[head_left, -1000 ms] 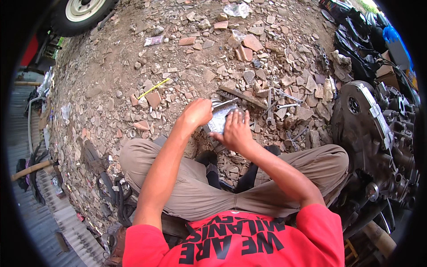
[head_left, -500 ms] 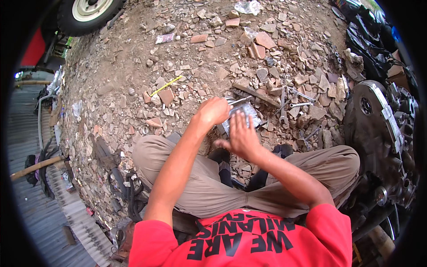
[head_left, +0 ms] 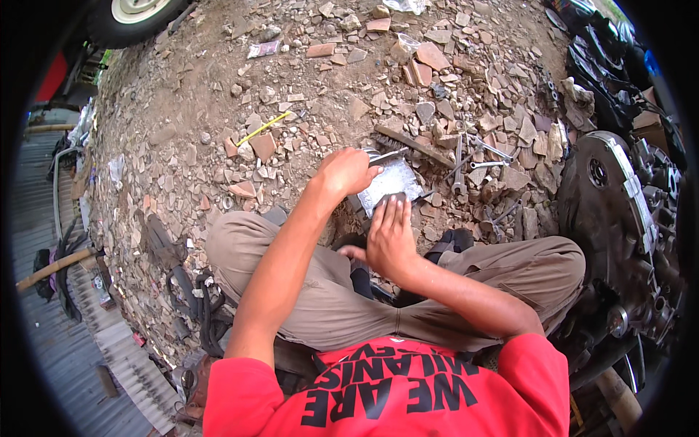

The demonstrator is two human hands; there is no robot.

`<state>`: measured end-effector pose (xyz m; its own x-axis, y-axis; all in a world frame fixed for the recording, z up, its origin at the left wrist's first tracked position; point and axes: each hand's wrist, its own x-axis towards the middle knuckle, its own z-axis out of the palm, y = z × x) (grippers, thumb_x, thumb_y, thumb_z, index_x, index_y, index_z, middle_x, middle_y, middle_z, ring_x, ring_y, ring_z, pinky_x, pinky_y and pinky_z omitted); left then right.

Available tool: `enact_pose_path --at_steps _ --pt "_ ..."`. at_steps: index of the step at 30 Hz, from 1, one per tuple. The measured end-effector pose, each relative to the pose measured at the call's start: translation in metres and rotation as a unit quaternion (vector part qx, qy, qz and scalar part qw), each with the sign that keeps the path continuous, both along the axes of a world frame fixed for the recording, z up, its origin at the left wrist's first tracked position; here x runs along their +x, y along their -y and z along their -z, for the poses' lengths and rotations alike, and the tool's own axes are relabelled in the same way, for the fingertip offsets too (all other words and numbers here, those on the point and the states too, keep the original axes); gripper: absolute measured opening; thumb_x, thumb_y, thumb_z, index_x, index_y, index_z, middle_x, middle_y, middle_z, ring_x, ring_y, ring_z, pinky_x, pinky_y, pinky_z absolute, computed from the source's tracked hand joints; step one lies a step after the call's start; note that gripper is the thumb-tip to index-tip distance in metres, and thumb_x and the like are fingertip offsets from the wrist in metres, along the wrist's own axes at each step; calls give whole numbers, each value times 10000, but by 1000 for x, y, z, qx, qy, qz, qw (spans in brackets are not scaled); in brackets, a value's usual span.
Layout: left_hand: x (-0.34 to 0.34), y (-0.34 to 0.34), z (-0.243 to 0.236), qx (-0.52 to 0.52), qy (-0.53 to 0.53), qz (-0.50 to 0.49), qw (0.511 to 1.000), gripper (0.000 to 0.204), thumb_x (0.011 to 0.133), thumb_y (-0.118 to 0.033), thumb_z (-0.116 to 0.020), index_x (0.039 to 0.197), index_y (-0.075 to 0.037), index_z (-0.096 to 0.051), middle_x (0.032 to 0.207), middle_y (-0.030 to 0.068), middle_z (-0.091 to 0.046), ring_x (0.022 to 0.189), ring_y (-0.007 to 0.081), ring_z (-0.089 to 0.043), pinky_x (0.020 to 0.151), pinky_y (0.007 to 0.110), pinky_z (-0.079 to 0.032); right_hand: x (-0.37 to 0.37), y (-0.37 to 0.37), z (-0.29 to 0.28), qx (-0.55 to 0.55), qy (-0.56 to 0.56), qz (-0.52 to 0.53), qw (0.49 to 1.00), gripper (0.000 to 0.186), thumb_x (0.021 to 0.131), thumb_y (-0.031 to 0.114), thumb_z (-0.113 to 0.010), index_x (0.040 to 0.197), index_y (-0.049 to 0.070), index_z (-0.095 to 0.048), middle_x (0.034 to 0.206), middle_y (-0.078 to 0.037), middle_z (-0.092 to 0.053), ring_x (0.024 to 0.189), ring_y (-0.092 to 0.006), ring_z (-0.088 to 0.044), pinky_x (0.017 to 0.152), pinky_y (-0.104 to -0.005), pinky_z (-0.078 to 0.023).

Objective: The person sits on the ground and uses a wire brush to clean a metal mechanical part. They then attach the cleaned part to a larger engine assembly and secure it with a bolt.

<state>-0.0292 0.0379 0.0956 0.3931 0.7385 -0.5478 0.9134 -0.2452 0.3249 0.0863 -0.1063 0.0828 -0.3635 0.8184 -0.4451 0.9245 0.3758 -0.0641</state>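
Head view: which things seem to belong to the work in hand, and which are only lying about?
In the work, it seems:
silvery metal part, at the left hand
dark piece, under the right hand

Apparently just lying about:
yellow stick
broken tiles
wrenches and brush, untouched, perhaps tools

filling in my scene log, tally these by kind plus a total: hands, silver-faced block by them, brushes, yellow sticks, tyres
Hands: 2 (left hand, right hand)
Silver-faced block: 1
Brush: 1
Yellow stick: 1
Tyre: 1
Total: 6
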Motion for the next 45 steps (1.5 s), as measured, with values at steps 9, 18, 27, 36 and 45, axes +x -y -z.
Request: enact_pose_path --at_steps 9,18,27,36,45 --pt "1 -1 2 -7 7 3 1000 536 965 -436 -563 871 72 -706 906 284 -687 924 429 -672 836 490 -532 18 -22 47 103 -140 64 983 1151 873 800 -325 1315 -261 -376 1315 -476 -431 1336 -540 -389 1157 -556 -241" --pt "-3 -9 5 -58 22 -17 998 794 873 -702 -537 852 73 -707 801 283 -676 811 400 -693 768 466 -533 20 -37 55 112 -171 91 975 1217 816 846 -360 1373 -235 -321 1419 -444 -346 1392 -518 -319 1174 -535 -226" --pt "1 -10 -5 -68 28 -59 996 876 876 -764 -456 751 69 -695 725 272 -659 741 396 -687 725 480 -527 23 -46 49 146 -228 48 961 1101 859 778 -426 1374 -193 -353 1383 -441 -387 1321 -526 -406 1110 -525 -328" --pt "-2 -8 5 -47 39 -41 997 796 911 -707 -458 801 42 -703 780 280 -667 825 425 -682 765 496 -521 14 -44 41 54 -217 30 974 1095 865 767 -433 1368 -202 -345 1412 -408 -362 1358 -486 -364 1131 -508 -300" --pt "2 -8 -1 -54 23 -46 997 782 920 -696 -457 820 37 -710 793 270 -673 836 417 -689 775 493 -520 7 -37 38 106 -287 -12 952 976 906 713 -432 1363 -148 -395 1355 -380 -420 1312 -486 -404 1114 -543 -304"
